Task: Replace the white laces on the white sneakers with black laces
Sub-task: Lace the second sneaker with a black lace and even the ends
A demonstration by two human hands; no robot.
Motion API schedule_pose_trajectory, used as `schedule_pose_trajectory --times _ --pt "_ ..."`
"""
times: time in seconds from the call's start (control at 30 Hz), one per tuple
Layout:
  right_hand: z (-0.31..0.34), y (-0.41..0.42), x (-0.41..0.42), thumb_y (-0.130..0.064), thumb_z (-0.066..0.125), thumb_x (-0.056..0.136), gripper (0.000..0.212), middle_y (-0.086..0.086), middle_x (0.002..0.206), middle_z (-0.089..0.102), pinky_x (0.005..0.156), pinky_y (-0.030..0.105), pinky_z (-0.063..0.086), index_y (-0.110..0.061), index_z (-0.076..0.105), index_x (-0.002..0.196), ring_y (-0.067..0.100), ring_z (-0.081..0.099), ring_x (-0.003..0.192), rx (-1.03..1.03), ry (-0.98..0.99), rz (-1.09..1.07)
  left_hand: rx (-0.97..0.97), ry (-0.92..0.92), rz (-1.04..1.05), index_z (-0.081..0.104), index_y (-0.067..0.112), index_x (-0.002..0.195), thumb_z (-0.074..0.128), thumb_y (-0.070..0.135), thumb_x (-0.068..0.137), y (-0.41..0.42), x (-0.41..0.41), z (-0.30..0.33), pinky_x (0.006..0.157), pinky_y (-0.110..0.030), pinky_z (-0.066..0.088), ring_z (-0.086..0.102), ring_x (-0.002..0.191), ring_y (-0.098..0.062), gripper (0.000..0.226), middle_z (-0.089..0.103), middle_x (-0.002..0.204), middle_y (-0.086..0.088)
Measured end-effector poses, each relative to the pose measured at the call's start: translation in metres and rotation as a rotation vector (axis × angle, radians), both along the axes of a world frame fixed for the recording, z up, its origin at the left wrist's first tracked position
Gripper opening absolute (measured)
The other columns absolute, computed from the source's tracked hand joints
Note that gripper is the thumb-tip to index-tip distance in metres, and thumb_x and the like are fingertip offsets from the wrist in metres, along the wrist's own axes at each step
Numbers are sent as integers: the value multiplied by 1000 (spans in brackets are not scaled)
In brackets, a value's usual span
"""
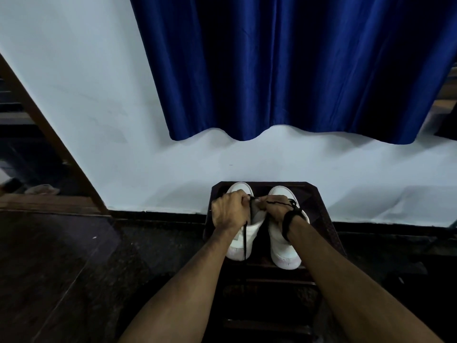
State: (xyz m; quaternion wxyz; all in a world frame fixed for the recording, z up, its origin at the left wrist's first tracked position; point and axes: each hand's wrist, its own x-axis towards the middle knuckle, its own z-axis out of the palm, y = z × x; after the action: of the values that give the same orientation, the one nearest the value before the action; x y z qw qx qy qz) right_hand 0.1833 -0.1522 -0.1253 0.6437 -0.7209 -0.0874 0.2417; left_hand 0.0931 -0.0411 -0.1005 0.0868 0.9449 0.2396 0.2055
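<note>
left hand [228,210]: pinches black lace [244,240] taut for threading
right hand [275,206]: pinches lace end at left sneaker [241,248], steadying the eyelet
stool [321,211]: raises both sneakers within reach

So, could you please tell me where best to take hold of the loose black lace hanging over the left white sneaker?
Pinch the black lace at its free tail below the left hand, coming from the near side; it hangs slack down the left white sneaker, unobstructed there.
</note>
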Motion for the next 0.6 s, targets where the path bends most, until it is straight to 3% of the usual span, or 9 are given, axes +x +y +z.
schedule_pose_trajectory --times 0.2,0.3,0.4,0.47,0.6 --pt "-8 1 7 -10 80 73 14 16 95 74 99 46 50 -9 77 86 31 68 99 -30 -20 -5 10 4 19 74 25 92 54 41 91 1 -1 -2 65 -32 45 68 87 -29 26 73 88 -7" --pt "-5 1 6 -6 79 74 15 17 97 73 100 46 49 -6 77 88 31 68 100 -35 -46 -1 2 -7 9 74 26 92 54 40 91 0 0 -1 65 -32 43 68 86 -29 25 73 87 -7" --pt "0 2 4 -6 73 82 24 12 108 69 103 42 46 1 72 104 26 65 103 -82 -25 23 2 -76 6 69 20 87 54 35 91 -3 -3 0 62 -33 43 67 81 -30 22 71 84 -7" --pt "-2 3 5 -4 73 80 22 16 106 71 103 42 46 1 73 102 28 66 104 -98 -73 13 35 -134 -28 62 17 85 60 27 84 -5 -3 1 58 -35 47 65 78 -29 10 64 85 -6" --pt "-4 2 5 -2 75 78 20 20 100 72 101 44 48 1 74 97 31 67 103 -73 -61 -6 59 -66 -23 57 15 94 67 21 76 -7 -1 -1 53 -34 47 66 61 -29 22 66 75 -3"
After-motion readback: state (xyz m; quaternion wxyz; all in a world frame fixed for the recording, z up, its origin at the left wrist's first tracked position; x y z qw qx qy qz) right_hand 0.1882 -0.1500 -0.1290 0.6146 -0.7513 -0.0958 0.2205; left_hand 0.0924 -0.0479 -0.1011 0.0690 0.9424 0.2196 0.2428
